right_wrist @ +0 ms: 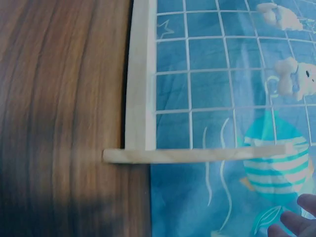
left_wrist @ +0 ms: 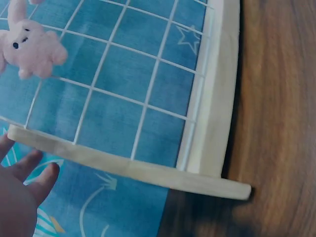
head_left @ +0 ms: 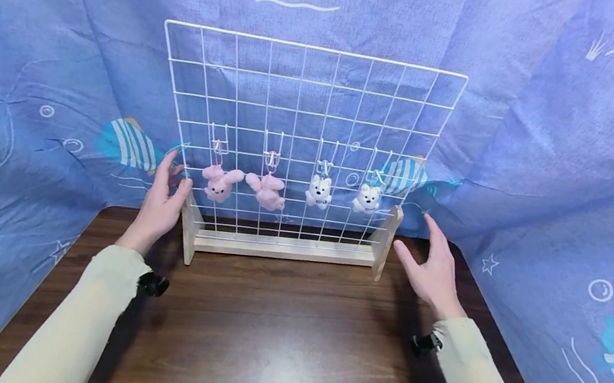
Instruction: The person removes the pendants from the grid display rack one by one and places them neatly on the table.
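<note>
A white wire grid (head_left: pixel 297 111) stands upright in a pale wooden base (head_left: pixel 281 251). From its hooks hang two pink plush bunny keychains (head_left: pixel 220 183) on the left and two white plush bear-like keychains (head_left: pixel 319 191) on the right. My left hand (head_left: pixel 160 205) is at the left edge of the stand, thumb tip right by the wooden side post (left_wrist: pixel 98 163), fingers extended behind it. To the right of the other side post (head_left: pixel 386 245), my right hand (head_left: pixel 432 271) is held apart from it, thumb and fingers spread, with nothing in the grasp.
Dark brown wooden table (head_left: pixel 263 336) lies under the stand and reaches toward me. Blue cloth (head_left: pixel 320 10) printed with fish, stars and bubbles hangs behind and on both sides, close behind the grid. Black wrist straps (head_left: pixel 152 284) show at both sleeves.
</note>
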`<state>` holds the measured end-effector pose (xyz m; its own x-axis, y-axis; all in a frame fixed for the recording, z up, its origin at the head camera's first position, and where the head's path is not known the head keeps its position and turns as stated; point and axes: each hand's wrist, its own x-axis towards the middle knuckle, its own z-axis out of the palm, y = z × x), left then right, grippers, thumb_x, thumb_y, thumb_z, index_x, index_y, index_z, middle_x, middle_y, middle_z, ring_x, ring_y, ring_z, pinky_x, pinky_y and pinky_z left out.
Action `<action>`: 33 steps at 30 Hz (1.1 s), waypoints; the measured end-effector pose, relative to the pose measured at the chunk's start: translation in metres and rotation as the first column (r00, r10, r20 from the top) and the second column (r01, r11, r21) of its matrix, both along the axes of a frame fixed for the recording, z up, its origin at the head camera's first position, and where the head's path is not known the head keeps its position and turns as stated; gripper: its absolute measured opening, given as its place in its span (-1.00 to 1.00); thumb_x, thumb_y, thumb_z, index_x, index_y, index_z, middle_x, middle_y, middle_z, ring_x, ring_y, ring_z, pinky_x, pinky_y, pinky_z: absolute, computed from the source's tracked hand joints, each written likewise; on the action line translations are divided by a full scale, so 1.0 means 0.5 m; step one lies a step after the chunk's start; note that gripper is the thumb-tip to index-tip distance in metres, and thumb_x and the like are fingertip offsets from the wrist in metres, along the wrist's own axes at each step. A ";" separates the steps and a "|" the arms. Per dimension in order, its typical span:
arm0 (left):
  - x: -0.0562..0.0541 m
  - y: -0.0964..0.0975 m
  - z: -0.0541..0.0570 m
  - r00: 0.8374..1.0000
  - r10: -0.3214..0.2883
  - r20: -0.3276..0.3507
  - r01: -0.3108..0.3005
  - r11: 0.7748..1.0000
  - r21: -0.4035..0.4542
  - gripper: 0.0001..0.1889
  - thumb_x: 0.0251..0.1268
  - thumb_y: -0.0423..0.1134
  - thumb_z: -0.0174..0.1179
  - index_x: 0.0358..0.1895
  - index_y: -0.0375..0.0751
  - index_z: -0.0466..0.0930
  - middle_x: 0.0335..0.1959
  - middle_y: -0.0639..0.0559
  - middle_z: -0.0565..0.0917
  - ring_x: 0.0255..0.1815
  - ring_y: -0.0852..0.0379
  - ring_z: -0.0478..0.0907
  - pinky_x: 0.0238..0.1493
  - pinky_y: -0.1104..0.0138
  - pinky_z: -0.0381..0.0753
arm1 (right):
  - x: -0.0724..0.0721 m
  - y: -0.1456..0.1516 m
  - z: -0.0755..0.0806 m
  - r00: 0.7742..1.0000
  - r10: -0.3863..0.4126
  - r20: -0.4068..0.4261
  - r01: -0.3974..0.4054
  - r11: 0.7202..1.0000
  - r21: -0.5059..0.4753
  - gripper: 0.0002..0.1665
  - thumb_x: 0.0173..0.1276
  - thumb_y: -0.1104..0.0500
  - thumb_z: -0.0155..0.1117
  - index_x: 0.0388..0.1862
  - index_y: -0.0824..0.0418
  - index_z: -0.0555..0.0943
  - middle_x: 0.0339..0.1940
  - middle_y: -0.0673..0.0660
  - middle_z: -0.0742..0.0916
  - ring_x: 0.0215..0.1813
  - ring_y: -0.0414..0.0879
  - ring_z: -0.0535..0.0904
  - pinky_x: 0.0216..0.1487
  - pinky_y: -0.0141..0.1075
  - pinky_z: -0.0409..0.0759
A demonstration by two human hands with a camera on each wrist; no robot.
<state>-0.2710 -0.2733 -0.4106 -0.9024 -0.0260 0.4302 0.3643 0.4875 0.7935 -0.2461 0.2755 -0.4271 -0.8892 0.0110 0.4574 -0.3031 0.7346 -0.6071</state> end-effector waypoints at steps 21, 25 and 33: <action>-0.022 0.008 -0.027 0.995 0.080 -0.059 -0.068 0.981 0.181 -0.61 0.68 -0.43 -0.03 0.42 -0.51 0.37 0.26 -0.43 0.60 0.25 0.01 0.53 0.20 0.63 0.38 | -0.035 -0.079 0.037 0.992 0.046 -0.116 -0.058 0.993 -0.105 -0.09 0.40 -0.03 0.48 0.63 0.13 0.33 0.49 0.27 0.55 0.46 0.23 0.47 0.34 0.17 0.49; -0.018 0.005 -0.032 0.996 0.081 -0.047 -0.070 0.977 0.201 -0.64 0.68 -0.36 0.02 0.34 -0.51 0.49 0.24 -0.42 0.62 0.15 0.28 0.54 0.15 0.68 0.42 | -0.042 -0.089 0.038 0.992 0.054 -0.116 -0.067 0.992 -0.107 -0.08 0.40 -0.05 0.48 0.63 0.13 0.33 0.49 0.29 0.54 0.44 0.25 0.48 0.35 0.16 0.51; -0.017 0.001 -0.038 0.993 0.105 -0.047 -0.096 0.982 0.160 -0.64 0.69 -0.29 0.04 0.31 -0.47 0.56 0.23 -0.41 0.65 -0.06 0.49 0.51 -0.04 0.68 0.43 | -0.056 -0.109 0.045 0.986 0.059 -0.156 -0.080 0.988 -0.132 -0.12 0.38 -0.03 0.50 0.59 0.14 0.38 0.44 0.26 0.58 0.36 0.23 0.53 0.29 0.14 0.55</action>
